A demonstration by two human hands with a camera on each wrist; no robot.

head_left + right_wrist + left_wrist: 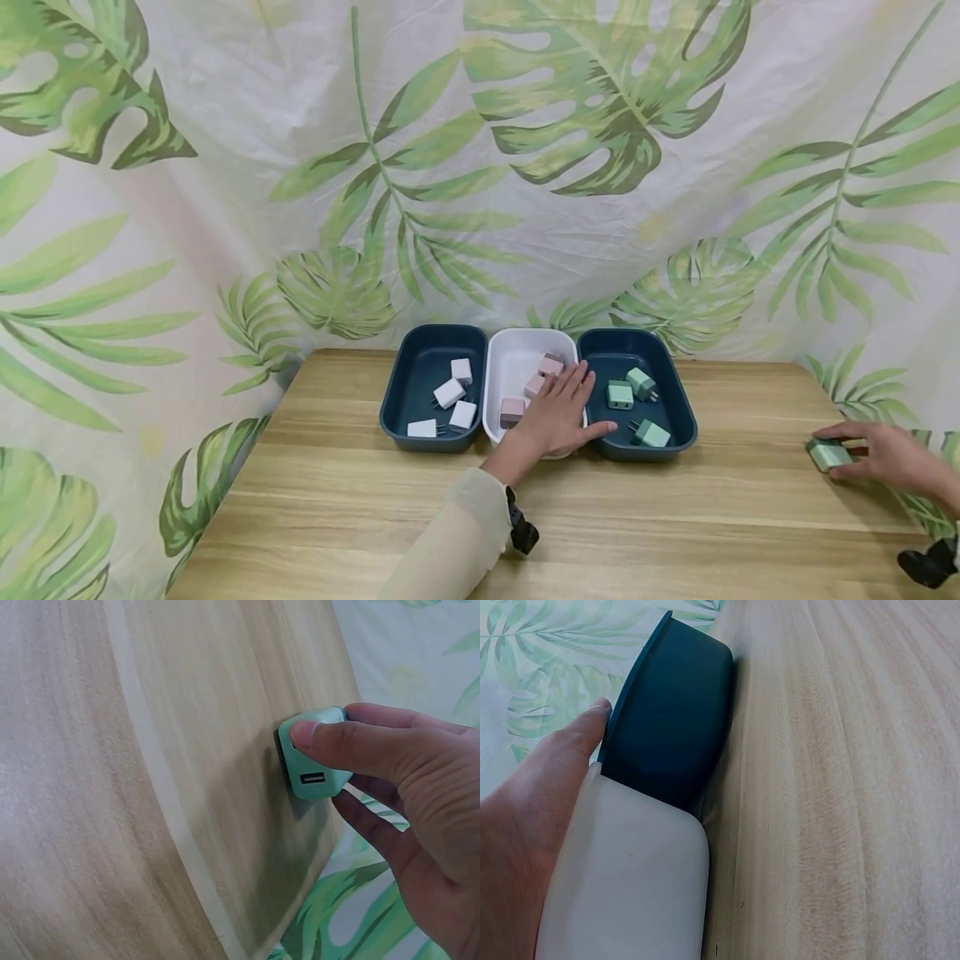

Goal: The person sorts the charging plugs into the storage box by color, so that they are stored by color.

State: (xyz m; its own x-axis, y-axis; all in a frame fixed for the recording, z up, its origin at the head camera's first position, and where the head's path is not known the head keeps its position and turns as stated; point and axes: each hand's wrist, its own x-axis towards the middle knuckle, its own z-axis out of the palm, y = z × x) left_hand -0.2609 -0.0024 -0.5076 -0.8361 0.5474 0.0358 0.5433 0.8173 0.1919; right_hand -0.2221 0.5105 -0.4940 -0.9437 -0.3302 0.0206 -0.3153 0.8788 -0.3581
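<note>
At the table's right edge my right hand [896, 458] pinches a green USB charger [829, 454] between thumb and fingers. In the right wrist view a USB port shows on that charger [315, 761], close to the wood. My left hand [558, 417] lies with fingers extended over the white tray [504, 354], its thumb reaching across the rim of the right dark blue tray [678, 442]. Pink chargers [513, 411] lie in the white tray, partly hidden under that hand. Three green chargers, one at the front [651, 433], lie in the right blue tray.
Another dark blue tray [408, 358] stands left of the white one and holds several white chargers [449, 392]. All three trays stand side by side at the back of the wooden table [337, 517]. Leaf-patterned cloth [420, 167] hangs behind and beside the table.
</note>
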